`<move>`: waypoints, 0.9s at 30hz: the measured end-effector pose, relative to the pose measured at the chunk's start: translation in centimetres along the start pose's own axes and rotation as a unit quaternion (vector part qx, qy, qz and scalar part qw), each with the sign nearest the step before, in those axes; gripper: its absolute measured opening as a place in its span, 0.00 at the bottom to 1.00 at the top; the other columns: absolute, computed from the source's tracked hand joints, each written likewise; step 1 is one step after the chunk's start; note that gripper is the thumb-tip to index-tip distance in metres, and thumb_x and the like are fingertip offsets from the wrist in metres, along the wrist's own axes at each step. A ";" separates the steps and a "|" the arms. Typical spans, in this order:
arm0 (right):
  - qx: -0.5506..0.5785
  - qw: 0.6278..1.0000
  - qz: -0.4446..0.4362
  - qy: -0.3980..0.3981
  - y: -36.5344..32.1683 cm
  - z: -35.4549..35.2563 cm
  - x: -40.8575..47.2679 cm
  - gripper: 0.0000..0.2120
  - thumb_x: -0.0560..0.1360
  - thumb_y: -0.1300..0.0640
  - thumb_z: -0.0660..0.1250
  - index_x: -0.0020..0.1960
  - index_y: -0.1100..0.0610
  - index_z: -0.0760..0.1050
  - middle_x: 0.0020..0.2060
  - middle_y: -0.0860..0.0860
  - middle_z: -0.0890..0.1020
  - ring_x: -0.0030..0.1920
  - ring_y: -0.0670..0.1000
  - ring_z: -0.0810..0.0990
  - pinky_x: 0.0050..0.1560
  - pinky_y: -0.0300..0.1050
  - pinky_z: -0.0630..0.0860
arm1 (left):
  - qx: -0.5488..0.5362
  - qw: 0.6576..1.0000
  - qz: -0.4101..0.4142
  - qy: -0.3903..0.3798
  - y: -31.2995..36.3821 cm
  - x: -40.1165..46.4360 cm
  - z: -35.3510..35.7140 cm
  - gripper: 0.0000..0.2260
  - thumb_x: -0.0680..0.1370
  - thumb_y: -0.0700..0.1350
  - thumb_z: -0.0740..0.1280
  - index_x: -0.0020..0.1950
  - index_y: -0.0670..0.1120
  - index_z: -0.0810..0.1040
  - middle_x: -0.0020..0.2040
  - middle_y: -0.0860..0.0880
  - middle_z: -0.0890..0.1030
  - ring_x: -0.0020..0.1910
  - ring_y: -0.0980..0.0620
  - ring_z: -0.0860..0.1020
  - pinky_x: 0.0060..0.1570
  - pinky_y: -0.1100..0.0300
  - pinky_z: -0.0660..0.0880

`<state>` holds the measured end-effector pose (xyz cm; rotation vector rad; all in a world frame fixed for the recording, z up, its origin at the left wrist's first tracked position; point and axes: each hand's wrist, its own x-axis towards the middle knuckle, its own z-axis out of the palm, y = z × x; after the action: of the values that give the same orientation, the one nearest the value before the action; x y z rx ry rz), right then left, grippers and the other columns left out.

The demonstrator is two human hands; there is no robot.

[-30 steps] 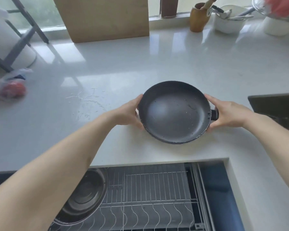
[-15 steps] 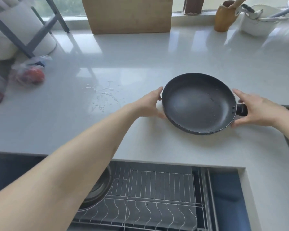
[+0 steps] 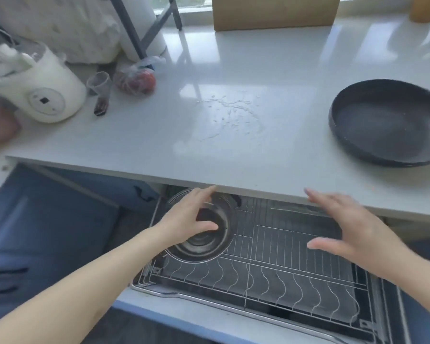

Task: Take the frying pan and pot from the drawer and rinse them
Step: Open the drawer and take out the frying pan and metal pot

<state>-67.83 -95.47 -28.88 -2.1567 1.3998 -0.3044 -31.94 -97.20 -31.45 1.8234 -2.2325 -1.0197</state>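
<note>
Steel pot (image 3: 204, 240) half hidden by your spread left hand (image 3: 191, 219), right hand (image 3: 353, 232) wide, empty, frying pan (image 3: 387, 122) cut off at the frame edge.

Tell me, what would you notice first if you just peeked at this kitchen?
Two bare hands reach down into the open drawer: the left hand is over a shiny steel pot at the rack's left end, the right hand hovers open beside it. Up on the pale counter, a dark frying pan sits at the right, with spilled water drops in the middle.

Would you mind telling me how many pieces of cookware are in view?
2: a black round frying pan on the pale countertop, and a steel pot in the drawer's wire rack. Others may be hidden beneath the countertop.
</note>
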 end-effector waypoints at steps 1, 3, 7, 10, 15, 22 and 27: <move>-0.015 0.998 0.015 -0.058 -0.6 2.5 0.5 0.48 0.64 0.34 0.71 0.77 0.37 0.49 0.68 0.44 0.70 0.65 0.44 0.68 0.64 0.43 0.70 | 0.015 0.999 -0.034 -0.017 -2.5 -1.7 0.4 0.39 0.73 0.52 0.75 0.76 0.64 0.54 0.66 0.54 0.70 0.63 0.56 0.72 0.64 0.52 0.72; -0.036 0.988 0.037 -0.143 -0.8 7.1 2.0 0.52 0.65 0.34 0.73 0.78 0.39 0.45 0.72 0.44 0.64 0.70 0.45 0.64 0.66 0.42 0.68 | 0.034 0.994 -0.100 -0.039 -7.1 -4.1 1.2 0.42 0.72 0.53 0.76 0.74 0.69 0.50 0.68 0.53 0.69 0.65 0.55 0.71 0.65 0.54 0.70; -0.016 0.966 0.114 -0.231 -0.3 14.3 5.7 0.57 0.62 0.35 0.76 0.79 0.45 0.45 0.77 0.51 0.61 0.76 0.53 0.59 0.71 0.49 0.64 | 0.028 0.973 -0.223 -0.052 -13.5 -6.0 2.9 0.52 0.67 0.56 0.78 0.81 0.48 0.49 0.75 0.46 0.62 0.74 0.48 0.62 0.71 0.51 0.65; 0.055 0.957 0.163 -0.232 0.4 18.2 8.3 0.56 0.64 0.38 0.77 0.80 0.48 0.45 0.76 0.50 0.62 0.75 0.52 0.63 0.72 0.49 0.64 | 0.026 0.966 -0.254 -0.036 -16.4 -5.8 4.3 0.53 0.67 0.58 0.78 0.81 0.46 0.49 0.74 0.44 0.63 0.73 0.46 0.63 0.70 0.49 0.66; 0.116 0.944 0.221 -0.216 0.9 23.6 11.3 0.51 0.69 0.41 0.74 0.80 0.50 0.44 0.72 0.54 0.68 0.68 0.53 0.72 0.62 0.47 0.72 | 0.004 0.959 -0.283 0.011 -18.9 -4.1 6.3 0.48 0.68 0.57 0.77 0.80 0.47 0.53 0.70 0.43 0.65 0.71 0.44 0.65 0.67 0.49 0.68; 0.167 0.919 0.300 -0.195 0.2 29.5 12.5 0.44 0.76 0.38 0.63 0.80 0.47 0.39 0.65 0.55 0.77 0.55 0.54 0.81 0.41 0.43 0.75 | 0.057 0.958 -0.269 0.078 -19.4 -3.5 7.9 0.43 0.72 0.58 0.74 0.79 0.45 0.55 0.74 0.43 0.62 0.73 0.43 0.61 0.69 0.47 0.63; 0.170 0.922 0.319 -0.139 -1.1 30.4 12.8 0.40 0.80 0.48 0.62 0.79 0.48 0.38 0.75 0.53 0.65 0.63 0.60 0.77 0.60 0.50 0.74 | 0.130 0.972 -0.148 0.129 -18.9 -3.3 8.6 0.41 0.71 0.55 0.75 0.77 0.42 0.61 0.73 0.44 0.66 0.72 0.44 0.63 0.70 0.48 0.63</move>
<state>-47.26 -96.86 -54.69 -1.3125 1.6423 0.0138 -19.02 -91.79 -47.16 2.2985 -2.0592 -0.4965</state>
